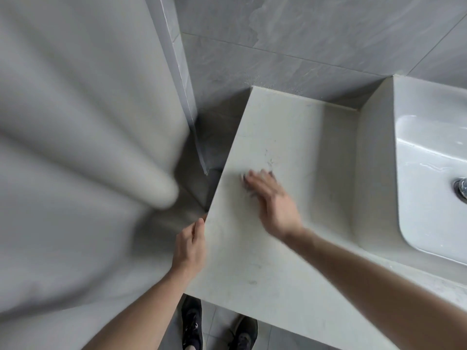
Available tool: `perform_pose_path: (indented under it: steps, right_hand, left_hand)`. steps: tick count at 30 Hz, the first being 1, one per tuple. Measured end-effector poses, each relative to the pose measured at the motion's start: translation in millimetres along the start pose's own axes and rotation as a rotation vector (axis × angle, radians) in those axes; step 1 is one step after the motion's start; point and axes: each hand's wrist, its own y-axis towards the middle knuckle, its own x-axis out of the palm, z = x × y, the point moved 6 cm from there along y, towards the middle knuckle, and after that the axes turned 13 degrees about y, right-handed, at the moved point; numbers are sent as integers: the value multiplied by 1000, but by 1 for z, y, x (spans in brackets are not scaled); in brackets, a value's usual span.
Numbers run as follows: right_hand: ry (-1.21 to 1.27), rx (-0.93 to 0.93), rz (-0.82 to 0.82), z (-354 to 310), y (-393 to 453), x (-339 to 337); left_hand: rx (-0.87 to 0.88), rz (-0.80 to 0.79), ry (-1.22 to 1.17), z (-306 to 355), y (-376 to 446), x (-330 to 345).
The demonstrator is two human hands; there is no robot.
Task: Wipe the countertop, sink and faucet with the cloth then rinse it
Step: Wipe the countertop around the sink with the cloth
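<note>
The pale stone countertop point(290, 137) fills the middle of the view. My right hand point(273, 200) lies flat on it near its left edge, pressing on a small grey cloth point(246, 181) that mostly hides under my blurred fingers. My left hand point(189, 245) grips the countertop's left edge, thumb on top. The white sink point(427, 170) sits at the right, wet inside, with a metal drain fitting point(461, 189) at the frame's edge. No faucet is in view.
A large pale curtain or cloth point(75, 147) hangs at the left, close to the counter's edge. Grey tiled wall point(303, 34) runs behind. My black shoes point(193, 324) stand on the tiled floor below the counter's front edge.
</note>
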Motion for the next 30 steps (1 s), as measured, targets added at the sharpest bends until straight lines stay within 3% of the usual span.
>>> perform_pose_path:
  steps: [4,8,17,21,22,23,24,25,27,28,30]
  right_hand:
    - [-153,162,24,42,85,-10]
    - [-260,147,21,43,77,11]
    - [-165,-175,-315,-50,-95,67]
    - [-124,-261,-261,-72,-178,82]
    - [-8,-274,-401,-65,-172,94]
    - [-239,-353,-332,-84,-222,35]
    - [-118,-515,-286,-34,-171,102]
    - [-215,-402,-253,31,-160,167]
    - [-126,-453,-358,126,-106,284]
    - [-35,-392,-362,144,-87,293]
    - [52,-263,-317,90,-108,203]
  left_hand:
    - [15,26,7,2,-1,-1]
    - [13,21,15,2,0,1]
    - [-3,39,29,2,-1,-2]
    - [-40,34,58,2,-1,-3]
    - [-36,32,51,4,-1,-3]
    - [-36,24,45,4,-2,-3]
    - [-45,13,39,4,-2,-4]
    - [-53,5,39,4,-3,-5]
    - [-71,-20,40,8,-1,-7]
    - [-87,-27,33,11,3,-7]
    - [-95,-28,32,19,17,-5]
